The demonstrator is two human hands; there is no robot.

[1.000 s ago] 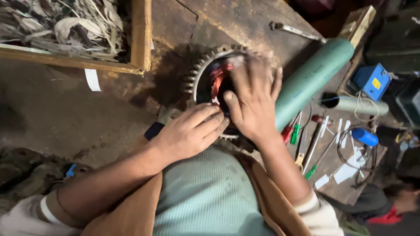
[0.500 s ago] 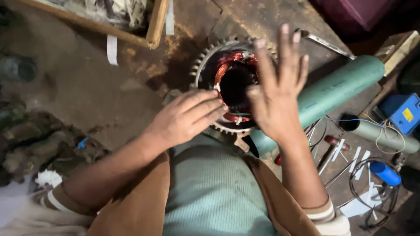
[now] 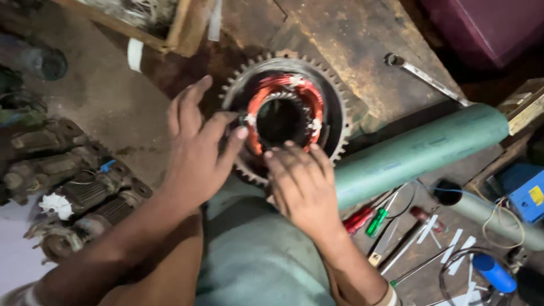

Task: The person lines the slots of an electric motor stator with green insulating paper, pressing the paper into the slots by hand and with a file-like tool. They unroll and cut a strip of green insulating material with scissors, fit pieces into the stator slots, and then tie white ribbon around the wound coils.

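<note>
A round motor stator [image 3: 286, 110] with a finned metal rim and red-orange copper windings lies on the dirty floor in front of my knees. My left hand [image 3: 198, 150] rests on its left rim, thumb touching the winding's left edge. My right hand [image 3: 303, 187] lies palm down on the near rim, fingertips at the lower edge of the windings. Neither hand grips anything. The dark bore in the middle is uncovered.
A green pipe [image 3: 419, 153] lies right of the stator. A spanner [image 3: 422, 76] lies beyond it. Screwdrivers [image 3: 374, 218], paper strips and a blue box [image 3: 527, 195] sit at right. Old motors [image 3: 79, 192] lie at left, a wooden crate [image 3: 170, 22] behind.
My right hand has come down off the stator's top to its near rim, uncovering the windings. My left hand has moved up onto the left rim. The view shifted left.
</note>
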